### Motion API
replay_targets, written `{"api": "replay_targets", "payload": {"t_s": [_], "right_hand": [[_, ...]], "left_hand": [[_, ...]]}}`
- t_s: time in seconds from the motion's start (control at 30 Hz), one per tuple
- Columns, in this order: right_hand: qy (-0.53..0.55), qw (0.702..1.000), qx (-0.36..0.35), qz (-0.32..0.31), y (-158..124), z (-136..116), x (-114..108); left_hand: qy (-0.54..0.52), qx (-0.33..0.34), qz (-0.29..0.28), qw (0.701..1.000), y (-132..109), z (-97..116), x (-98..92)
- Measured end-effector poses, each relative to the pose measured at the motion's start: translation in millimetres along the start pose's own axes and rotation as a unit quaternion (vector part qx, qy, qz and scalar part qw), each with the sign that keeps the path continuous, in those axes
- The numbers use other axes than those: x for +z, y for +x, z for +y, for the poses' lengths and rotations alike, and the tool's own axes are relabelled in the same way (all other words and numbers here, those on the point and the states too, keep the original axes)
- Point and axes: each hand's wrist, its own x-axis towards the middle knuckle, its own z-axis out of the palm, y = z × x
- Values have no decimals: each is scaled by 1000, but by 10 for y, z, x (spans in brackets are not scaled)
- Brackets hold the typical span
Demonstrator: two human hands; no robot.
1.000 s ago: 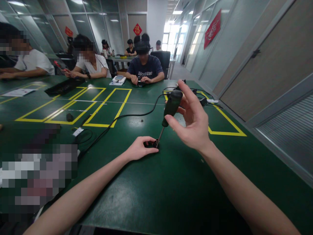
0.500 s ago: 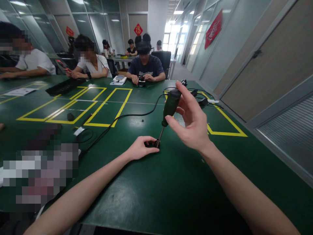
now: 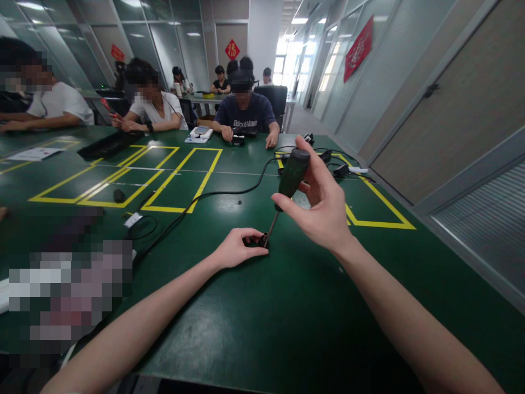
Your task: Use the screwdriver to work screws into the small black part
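My right hand is closed around the dark green-black handle of a screwdriver, fingers at the back and thumb in front. The tool leans, handle up and to the right. Its thin metal shaft runs down to a small black part on the green table. My left hand rests on the table, thumb and fingers pinching that part from the left. The part is mostly hidden by the fingers, so its kind is unclear. The shaft's tip meets it, but the exact contact point is too small to see.
Black cables cross the table, with more cords and an adapter beyond my right hand. Yellow tape marks rectangles. A small black object lies left. Across the table sit several people, one in a dark shirt handling a black device.
The screwdriver's handle has tilted slightly to the right in my right hand, and the thumb has shifted a little left. My left hand stays put. The person opposite has lowered one hand to the table.
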Motion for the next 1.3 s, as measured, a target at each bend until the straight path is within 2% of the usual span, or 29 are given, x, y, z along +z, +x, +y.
{"api": "replay_targets", "payload": {"t_s": [0.3,0.47,1.0,1.3], "right_hand": [[93,994,45,-44,17,-7,-37],[75,996,52,-23,12,2,3],[89,993,64,-41,37,-79,-44],[96,993,67,-15,16,-115,-7]], "left_hand": [[-5,-4,3,1000,7,-35,25],[-4,-7,4,1000,5,-4,22],[6,3,5,1000,-14,-4,9],[15,3,7,1000,-18,-13,20]]}}
